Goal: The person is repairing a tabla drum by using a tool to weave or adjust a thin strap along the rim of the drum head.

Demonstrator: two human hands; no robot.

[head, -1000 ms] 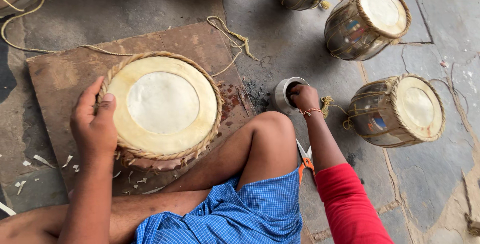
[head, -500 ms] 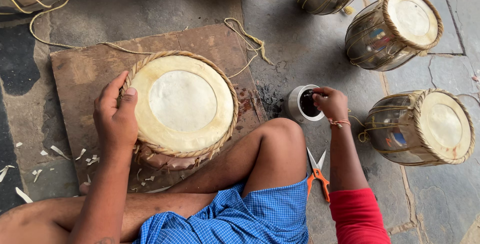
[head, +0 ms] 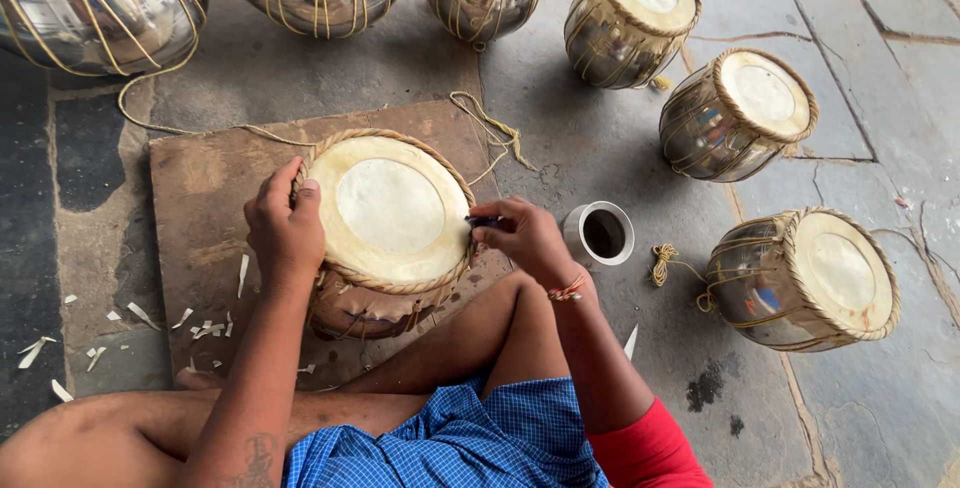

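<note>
A drum (head: 390, 210) with a pale skin head and a braided rim stands on a brown board (head: 200, 218) in front of me. My left hand (head: 285, 223) grips the drum's left rim. My right hand (head: 525, 238) is at the drum's right rim, its fingertips pinched on a small dark thing (head: 484, 220) that touches the skin's edge. A small white cup (head: 600, 234) of dark paste stands on the floor just right of that hand.
Several shiny metal drums stand around: three at the right (head: 800, 283) (head: 735, 113) (head: 630, 13) and others along the far edge (head: 95, 3). A loose cord (head: 490, 123) lies by the board. Pale shavings (head: 210, 328) lie scattered at the left. My bent knee (head: 500, 318) is below the drum.
My right hand left the cup and moved left to the drum's right rim, now pinching a small dark thing. My left hand stays on the left rim. The view shifted.
</note>
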